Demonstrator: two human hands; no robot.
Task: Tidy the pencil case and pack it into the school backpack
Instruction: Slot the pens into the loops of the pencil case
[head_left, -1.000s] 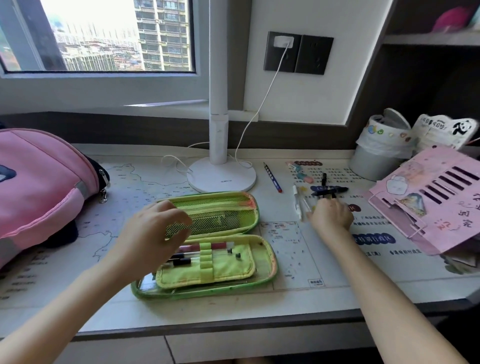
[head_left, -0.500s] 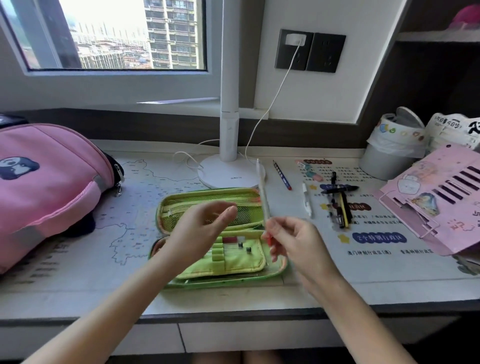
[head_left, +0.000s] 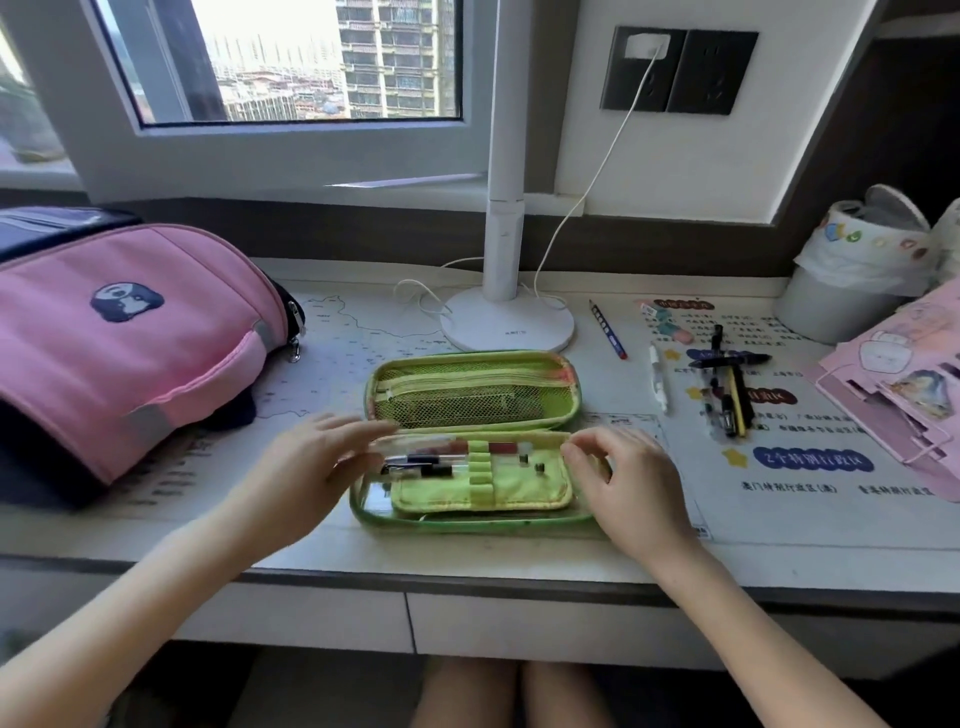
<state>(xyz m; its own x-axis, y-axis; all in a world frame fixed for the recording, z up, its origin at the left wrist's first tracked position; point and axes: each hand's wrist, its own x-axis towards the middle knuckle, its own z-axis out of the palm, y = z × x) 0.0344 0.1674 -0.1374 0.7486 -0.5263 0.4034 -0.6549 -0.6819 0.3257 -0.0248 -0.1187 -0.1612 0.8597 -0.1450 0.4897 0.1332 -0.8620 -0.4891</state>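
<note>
A green pencil case (head_left: 472, 400) lies open on the desk, mesh lid at the back, pen loops in the front half. A pale pen (head_left: 441, 444) lies across the top of the front half. My left hand (head_left: 311, 467) rests straight fingers on the pen's left end. My right hand (head_left: 623, 483) has its fingers curled at the pen's right end and pinches it. The pink backpack (head_left: 130, 338) lies on the desk at the left. To the right of the case lie a blue pencil (head_left: 608, 330), a white pen (head_left: 658, 384) and a cluster of black pens (head_left: 727, 389).
A white lamp base (head_left: 509, 325) with its cable stands just behind the case. At the right are a lined bin (head_left: 841, 291) and a pink folder (head_left: 893, 384). An eraser (head_left: 670, 327) lies near the blue pencil. The desk's front edge runs below my wrists.
My right hand picked up a pale pen from the desk's right side and brought it down across the case's front half. My left hand moved from the lid to the pen's left end.
</note>
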